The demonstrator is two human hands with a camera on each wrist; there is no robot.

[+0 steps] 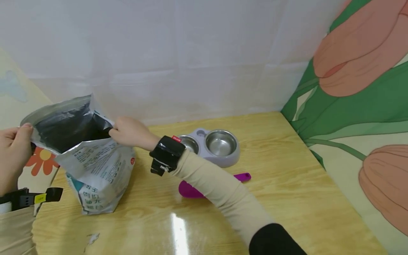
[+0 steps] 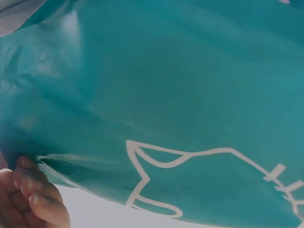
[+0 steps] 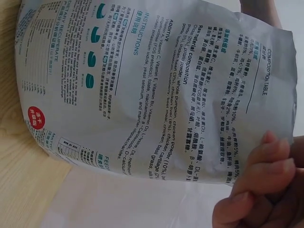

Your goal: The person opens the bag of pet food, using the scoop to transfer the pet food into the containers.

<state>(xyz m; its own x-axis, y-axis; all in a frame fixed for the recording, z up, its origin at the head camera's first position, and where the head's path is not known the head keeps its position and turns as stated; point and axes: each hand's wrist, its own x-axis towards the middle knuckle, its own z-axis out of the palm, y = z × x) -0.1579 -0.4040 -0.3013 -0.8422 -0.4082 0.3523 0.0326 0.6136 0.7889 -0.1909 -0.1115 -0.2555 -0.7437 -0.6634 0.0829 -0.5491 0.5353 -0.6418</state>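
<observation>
A large pet food bag (image 1: 105, 177) stands upright on the left of the table, its mouth spread wide with the silvery lining showing. My left hand (image 1: 14, 152) pinches the left edge of the mouth between thumb and fingers. At the opposite edge, my right hand (image 1: 132, 132) grips the rim. The left wrist view shows the bag's teal side (image 2: 180, 85) with a white cat outline and my left fingers (image 2: 40, 194) at its edge. Printed text covers the white side (image 3: 142, 95) in the right wrist view, beside my curled right fingers (image 3: 261, 185). The bag's contents are hidden.
Behind my right forearm sits a grey double pet bowl (image 1: 227, 161) with two steel dishes. A magenta scoop (image 1: 191, 190) lies on the wooden table (image 1: 287, 177), partly covered by that forearm. A white sheet (image 1: 207, 53) hangs along the back; a flowered cloth (image 1: 350, 124) borders the right.
</observation>
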